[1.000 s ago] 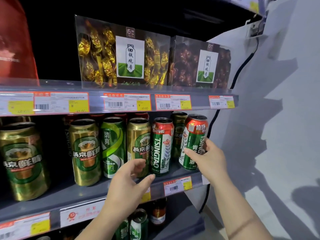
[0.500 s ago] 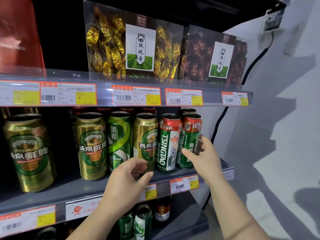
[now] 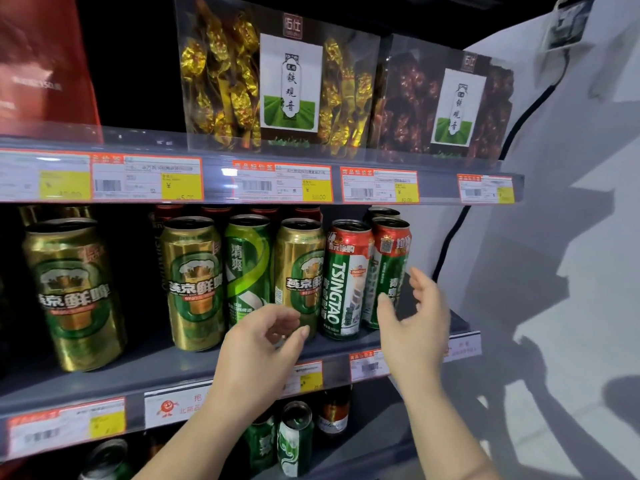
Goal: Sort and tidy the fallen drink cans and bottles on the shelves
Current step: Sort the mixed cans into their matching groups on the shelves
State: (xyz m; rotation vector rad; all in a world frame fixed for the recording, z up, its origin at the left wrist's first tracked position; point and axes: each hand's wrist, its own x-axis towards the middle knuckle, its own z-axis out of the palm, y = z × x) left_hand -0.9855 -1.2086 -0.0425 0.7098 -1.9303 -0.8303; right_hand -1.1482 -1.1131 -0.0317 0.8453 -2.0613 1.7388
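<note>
Two red-green cans stand upright at the right end of the middle shelf. Right hand beside them, fingers spread, holding nothing; left hand loosely curled, empty. A careless nudge could topple them off the shelf end.

Light is bright and hard on the pale wall at 3 o'clock, where sharp dark shadows fall. The shelf recesses toward 9 and 12 o'clock sink into black. Glare streaks the price labels, whose print is smeared. Wide-angle bending curves the shelf edges; the 10 o'clock corner is blurred.
</note>
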